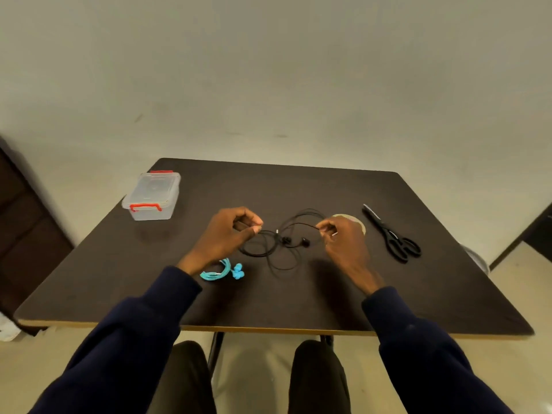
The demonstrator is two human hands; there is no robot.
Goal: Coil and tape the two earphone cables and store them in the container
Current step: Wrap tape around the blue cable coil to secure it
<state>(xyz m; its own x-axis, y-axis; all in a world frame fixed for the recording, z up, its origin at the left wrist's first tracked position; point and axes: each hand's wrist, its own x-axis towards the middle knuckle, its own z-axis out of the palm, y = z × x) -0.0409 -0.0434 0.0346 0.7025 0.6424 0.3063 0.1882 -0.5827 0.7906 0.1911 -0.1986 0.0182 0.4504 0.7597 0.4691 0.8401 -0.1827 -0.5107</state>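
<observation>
Earphone cables, two of them, lay on the dark table (298,300) in front of us, and we judged the job roughly half done. The blue earphone cable (219,271) sat by our left wrist, gathered into a small tight coil with its earbuds beside it. A pale band crossed the coil, which we took for tape, though it was too small to be sure.

The black earphone cable (268,249) was the one in hand. It sprawled between our hands in loose, uneven loops, its two earbuds resting on the table in the middle. Our left hand (227,234) pinched one stretch of it between thumb and forefinger, the other fingers curled in. Our right hand (343,243) pinched another stretch, near what looked like the plug end, with a small bright tip showing by the fingers. By our reading, its coiling had barely begun.

What was left was to wind the black cable into a neat coil, bind it, and store both. The tape roll (358,224) lay just behind our right hand, partly hidden by it. The black scissors (391,234) lay further right, untouched. The clear container (152,195) with red latches stood at the far left corner, lid on and not yet opened.
</observation>
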